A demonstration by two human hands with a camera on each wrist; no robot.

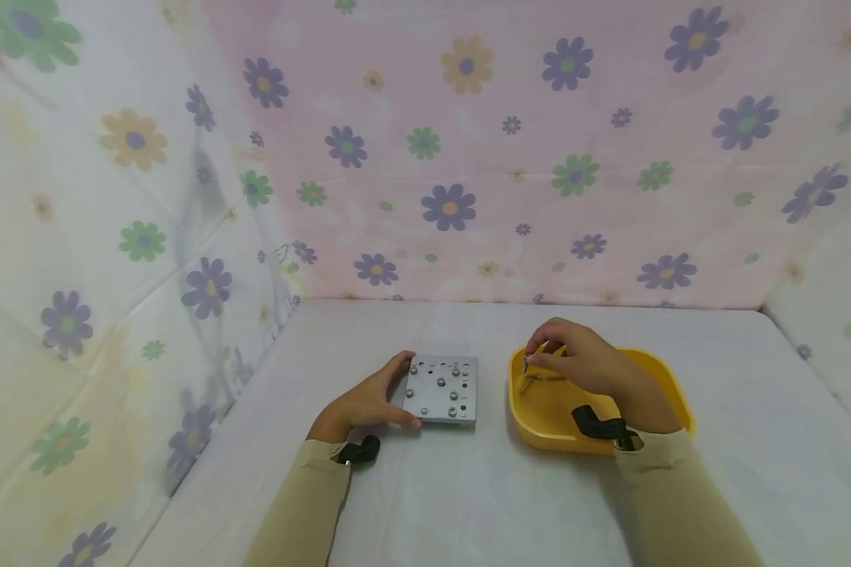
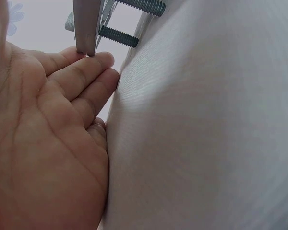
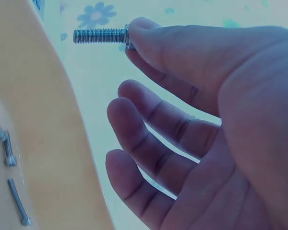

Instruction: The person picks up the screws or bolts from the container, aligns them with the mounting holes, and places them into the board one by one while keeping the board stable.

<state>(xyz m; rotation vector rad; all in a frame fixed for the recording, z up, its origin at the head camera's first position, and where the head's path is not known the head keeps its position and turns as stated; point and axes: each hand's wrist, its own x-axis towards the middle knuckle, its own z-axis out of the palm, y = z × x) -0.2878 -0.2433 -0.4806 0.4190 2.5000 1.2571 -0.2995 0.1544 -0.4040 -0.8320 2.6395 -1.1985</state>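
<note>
A grey metal plate [image 1: 441, 389] with holes and several bolts in it lies on the table. My left hand [image 1: 369, 402] holds its left edge, thumb at the near corner; in the left wrist view fingertips [image 2: 98, 60] touch the plate's edge [image 2: 85, 24] with bolt shafts [image 2: 117, 36] sticking out beneath. My right hand [image 1: 574, 358] hovers over the yellow tray [image 1: 539, 425] and pinches a threaded bolt [image 3: 100, 35] by its head. More bolts [image 3: 9, 153] lie in the tray [image 3: 48, 120].
The table [image 1: 468, 488] is covered in pale cloth, and flowered fabric walls [image 1: 425, 157] close it in at the back and both sides. Black wrist straps [image 1: 599, 425] sit on both forearms.
</note>
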